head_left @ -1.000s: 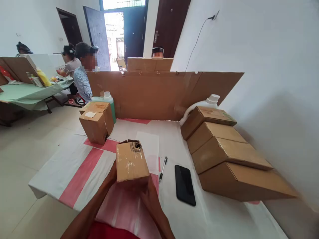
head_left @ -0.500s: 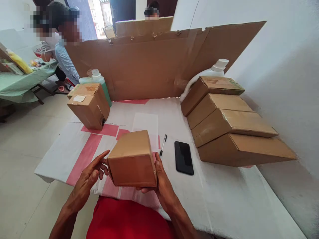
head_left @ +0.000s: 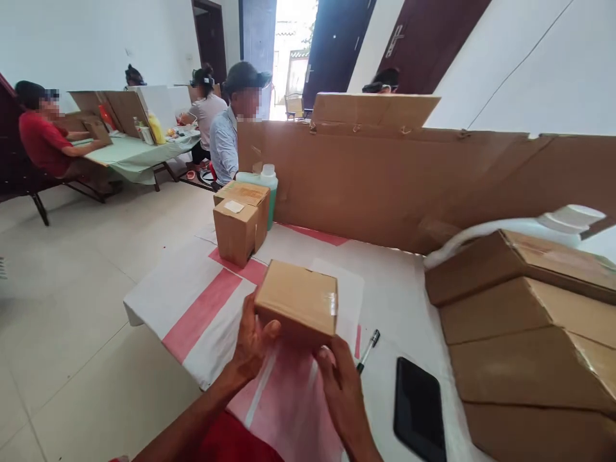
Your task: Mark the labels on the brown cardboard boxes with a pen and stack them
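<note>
A small brown cardboard box [head_left: 297,296] is held between my two hands above the table, its top face tilted toward me and a strip of clear tape shining at its right edge. My left hand [head_left: 253,346] wraps the box's left side, thumb across the near face. At the near right corner, my right hand [head_left: 342,380] grips from below, with some fingers hidden by the box. A pen [head_left: 368,351] lies on the table just right of the box, and a black phone [head_left: 419,408] rests beyond it to the right.
Two cardboard boxes [head_left: 235,232] stand at the back left beside a bottle of green liquid [head_left: 273,197]. Several larger boxes [head_left: 520,343] are lined up on the right, before a white jug [head_left: 510,230]. A tall cardboard panel [head_left: 356,176] closes the back. Other people sit further off.
My view has swung left and up. The box has been turned and tipped, showing more of its top. My left hand, earlier with loose fingers at its edge, now clasps its side.
</note>
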`<state>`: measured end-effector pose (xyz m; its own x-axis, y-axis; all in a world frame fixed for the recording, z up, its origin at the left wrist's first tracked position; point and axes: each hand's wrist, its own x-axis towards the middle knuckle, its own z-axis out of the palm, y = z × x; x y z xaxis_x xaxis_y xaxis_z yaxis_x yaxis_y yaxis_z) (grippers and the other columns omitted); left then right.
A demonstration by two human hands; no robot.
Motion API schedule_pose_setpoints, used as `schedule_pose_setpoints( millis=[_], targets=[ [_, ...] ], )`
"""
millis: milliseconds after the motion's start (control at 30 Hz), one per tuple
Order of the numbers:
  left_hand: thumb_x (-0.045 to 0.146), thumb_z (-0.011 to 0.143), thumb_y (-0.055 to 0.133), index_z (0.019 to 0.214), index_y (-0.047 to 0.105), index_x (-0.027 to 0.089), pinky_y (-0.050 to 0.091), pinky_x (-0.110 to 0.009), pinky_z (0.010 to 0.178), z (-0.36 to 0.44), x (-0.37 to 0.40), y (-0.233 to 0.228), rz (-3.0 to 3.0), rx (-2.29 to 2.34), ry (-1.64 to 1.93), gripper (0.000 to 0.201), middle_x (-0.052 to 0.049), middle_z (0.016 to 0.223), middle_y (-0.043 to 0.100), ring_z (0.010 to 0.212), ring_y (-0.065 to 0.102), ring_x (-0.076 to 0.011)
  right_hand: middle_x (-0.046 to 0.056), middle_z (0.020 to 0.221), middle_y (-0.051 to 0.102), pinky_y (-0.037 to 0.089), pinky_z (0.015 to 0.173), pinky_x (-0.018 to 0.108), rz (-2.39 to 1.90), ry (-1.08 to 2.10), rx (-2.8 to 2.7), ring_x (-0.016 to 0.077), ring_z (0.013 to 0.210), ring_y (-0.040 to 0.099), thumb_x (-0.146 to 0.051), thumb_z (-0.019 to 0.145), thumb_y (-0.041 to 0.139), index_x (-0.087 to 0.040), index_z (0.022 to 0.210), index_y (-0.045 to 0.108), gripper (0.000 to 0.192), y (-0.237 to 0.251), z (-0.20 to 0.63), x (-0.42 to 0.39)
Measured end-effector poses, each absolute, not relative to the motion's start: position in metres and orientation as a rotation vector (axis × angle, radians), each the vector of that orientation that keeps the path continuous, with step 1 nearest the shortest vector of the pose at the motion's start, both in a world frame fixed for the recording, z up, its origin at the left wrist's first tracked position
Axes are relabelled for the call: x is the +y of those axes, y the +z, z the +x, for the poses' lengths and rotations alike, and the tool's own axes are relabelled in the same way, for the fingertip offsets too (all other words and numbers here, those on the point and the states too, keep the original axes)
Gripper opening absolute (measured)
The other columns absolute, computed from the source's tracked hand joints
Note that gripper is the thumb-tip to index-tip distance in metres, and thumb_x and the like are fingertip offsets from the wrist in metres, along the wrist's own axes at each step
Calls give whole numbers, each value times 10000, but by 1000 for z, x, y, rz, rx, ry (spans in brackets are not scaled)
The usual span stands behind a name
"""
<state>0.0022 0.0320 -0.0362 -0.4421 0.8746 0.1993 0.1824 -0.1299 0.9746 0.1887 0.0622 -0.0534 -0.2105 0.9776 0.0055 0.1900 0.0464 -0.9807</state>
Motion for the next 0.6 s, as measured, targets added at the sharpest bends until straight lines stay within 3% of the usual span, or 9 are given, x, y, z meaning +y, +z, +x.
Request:
schedule_pose_setpoints(
  millis=[133,300,400,500,600],
  targets=[
    [677,959,447,1360,515,210,495,-399,998,-66,6,-29,1044,1909,1853,619,-113,1228,653,1160,613,-281,94,1489,510,522,1028,452,-940,1496,-1667,284,1332,522,-530,999,515,-320,1450,517,498,-40,114,55],
    [586,889,629,1127,657,191,443,-356,1062,-161,35,-27,928,1930,2103,462,-70,1127,700,1171,608,-270,146,1484,469,506,1066,519,-725,1414,-1900,321,1354,489,-559,1000,467,-267,1535,419,612,-54,15,93],
    [577,877,626,1146,669,180,452,-355,1059,-189,69,-30,923,1855,2128,482,-83,1161,707,1187,614,-275,184,1435,478,494,1080,541,-752,1327,-1952,333,1319,508,-586,990,438,-194,1520,430,659,-67,-15,120],
    [571,868,633,1180,676,165,462,-357,1052,-200,90,-32,900,1806,2146,514,-99,1189,713,1198,616,-284,173,1427,486,473,1107,528,-777,1290,-1961,312,1301,522,-584,992,428,-201,1476,479,619,-71,-25,132],
    [578,865,647,1224,670,170,456,-355,1073,-203,94,-35,899,1769,2156,544,-99,1235,708,1229,607,-284,167,1449,485,381,1185,526,-799,1242,-1952,310,1370,470,-595,970,490,-198,1452,502,625,-67,-24,135]
  ],
)
